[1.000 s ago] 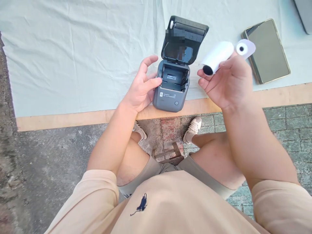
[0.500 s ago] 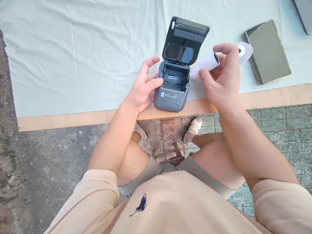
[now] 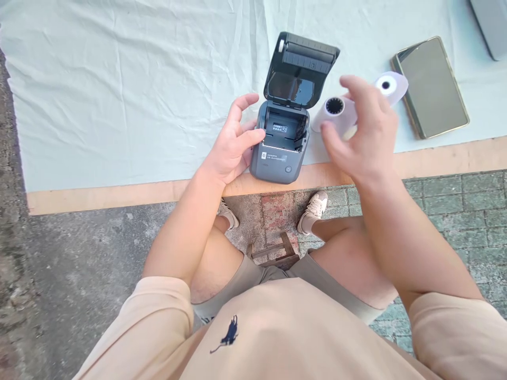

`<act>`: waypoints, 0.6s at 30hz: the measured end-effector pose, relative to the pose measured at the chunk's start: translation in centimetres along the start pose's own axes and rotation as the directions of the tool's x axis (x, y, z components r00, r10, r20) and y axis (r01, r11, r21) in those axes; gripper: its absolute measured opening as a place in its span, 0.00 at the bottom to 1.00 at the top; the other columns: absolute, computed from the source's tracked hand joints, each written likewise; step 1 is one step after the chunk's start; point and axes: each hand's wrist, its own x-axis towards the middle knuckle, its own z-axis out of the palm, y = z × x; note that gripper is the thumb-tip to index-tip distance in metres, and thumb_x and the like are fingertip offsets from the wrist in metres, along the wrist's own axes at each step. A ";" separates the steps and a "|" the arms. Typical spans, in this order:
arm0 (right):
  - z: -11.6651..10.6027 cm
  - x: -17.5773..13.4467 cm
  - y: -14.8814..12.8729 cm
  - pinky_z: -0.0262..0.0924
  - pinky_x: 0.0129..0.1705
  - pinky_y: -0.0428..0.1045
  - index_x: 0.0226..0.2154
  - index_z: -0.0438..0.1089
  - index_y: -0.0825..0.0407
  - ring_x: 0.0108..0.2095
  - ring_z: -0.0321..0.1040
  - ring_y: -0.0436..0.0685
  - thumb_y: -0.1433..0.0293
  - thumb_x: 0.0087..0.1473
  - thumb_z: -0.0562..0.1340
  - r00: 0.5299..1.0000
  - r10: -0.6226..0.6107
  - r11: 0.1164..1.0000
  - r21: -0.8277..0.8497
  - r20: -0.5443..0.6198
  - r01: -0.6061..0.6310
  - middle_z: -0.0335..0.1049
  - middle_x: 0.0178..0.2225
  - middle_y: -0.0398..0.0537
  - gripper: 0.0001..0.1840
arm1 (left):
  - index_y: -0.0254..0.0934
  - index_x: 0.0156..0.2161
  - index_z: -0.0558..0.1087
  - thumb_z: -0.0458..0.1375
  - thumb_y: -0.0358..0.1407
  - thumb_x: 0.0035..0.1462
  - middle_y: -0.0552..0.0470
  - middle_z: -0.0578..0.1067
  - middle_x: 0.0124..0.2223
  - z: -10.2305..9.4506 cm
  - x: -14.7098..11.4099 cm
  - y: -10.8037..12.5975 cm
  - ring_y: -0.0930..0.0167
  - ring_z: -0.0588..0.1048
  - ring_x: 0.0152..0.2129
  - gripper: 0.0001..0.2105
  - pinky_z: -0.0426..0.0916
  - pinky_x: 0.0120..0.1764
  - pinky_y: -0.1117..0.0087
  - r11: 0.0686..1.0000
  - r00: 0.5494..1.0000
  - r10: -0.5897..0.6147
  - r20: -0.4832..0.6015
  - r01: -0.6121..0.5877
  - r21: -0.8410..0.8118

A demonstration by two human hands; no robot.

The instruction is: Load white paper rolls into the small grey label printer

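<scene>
We see the dark grey, box-shaped plastic label printer (image 3: 283, 137) at the near edge of the pale blue-green, creased cloth (image 3: 138, 105), its glossy black lid (image 3: 301, 68) standing open and its paper compartment exposed. A round power button (image 3: 288, 169) lies on the front face. The left hand (image 3: 232, 142) is half open: we note the thumb over the compartment's left edge, the index finger extended clear, and the remaining fingers at the side, so that it holds the printer there. Just right of the printer we find the white paper roll with a black, toothed core (image 3: 344, 115), its open end facing up. The right hand (image 3: 366, 121) curves around it, thumb and index finger spread wide; we cannot tell whether the partly hidden fingers grip it. Beyond this hand, we observe a second white roll with a loose paper flap (image 3: 396, 88), beside the flat, gold-rimmed rectangular device (image 3: 431, 87). A bare strip of light wood (image 3: 106, 198) borders the cloth.
</scene>
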 end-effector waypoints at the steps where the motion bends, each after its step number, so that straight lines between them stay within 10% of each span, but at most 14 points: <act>1: -0.5 0.0 0.3 0.66 0.44 0.59 0.54 0.63 0.42 0.42 0.70 0.61 0.67 0.55 0.60 0.993 -0.042 0.999 -0.022 -0.106 0.040 0.71 0.42 0.47 0.23 | 0.51 0.57 0.56 0.59 0.34 0.55 0.58 0.77 0.47 0.0 0.0 0.0 0.63 0.78 0.52 0.26 0.79 0.46 0.60 1.000 1.000 0.001 -0.001 -0.001 0.002; 5: -1.7 0.5 2.5 0.58 0.50 0.62 0.48 0.66 0.41 0.49 0.64 0.66 0.66 0.53 0.65 0.921 0.013 0.998 -0.056 -0.390 -0.038 0.66 0.45 0.48 0.19 | 0.51 0.57 0.57 0.61 0.35 0.53 0.56 0.77 0.49 0.0 0.1 -0.1 0.61 0.77 0.55 0.28 0.78 0.48 0.58 1.000 1.000 0.000 -0.009 0.000 -0.007; 9: -1.3 1.0 4.1 0.54 0.49 0.59 0.45 0.67 0.39 0.44 0.63 0.63 0.69 0.45 0.71 0.919 0.368 0.924 0.162 -0.143 -0.345 0.68 0.44 0.47 0.23 | 0.51 0.57 0.58 0.63 0.36 0.52 0.55 0.77 0.51 0.1 0.0 0.0 0.60 0.76 0.56 0.29 0.77 0.50 0.58 1.000 1.000 -0.012 -0.027 0.011 -0.008; 13: -1.0 1.7 3.4 0.54 0.40 0.54 0.37 0.68 0.39 0.35 0.62 0.56 0.74 0.47 0.66 0.881 0.446 0.832 0.434 -0.154 -0.345 0.67 0.34 0.42 0.16 | 0.53 0.56 0.58 0.64 0.37 0.52 0.57 0.78 0.49 0.1 -0.1 0.1 0.61 0.76 0.56 0.29 0.78 0.48 0.61 1.000 1.000 -0.016 -0.022 0.016 -0.008; 18: -2.1 3.6 1.6 0.65 0.39 0.51 0.35 0.69 0.43 0.43 0.68 0.53 0.77 0.44 0.55 0.667 0.715 0.107 0.910 0.210 -0.401 0.70 0.44 0.45 0.16 | 0.52 0.57 0.59 0.65 0.39 0.51 0.56 0.78 0.49 0.1 -0.1 0.1 0.60 0.76 0.56 0.29 0.78 0.47 0.61 1.000 1.000 -0.018 -0.026 0.017 -0.014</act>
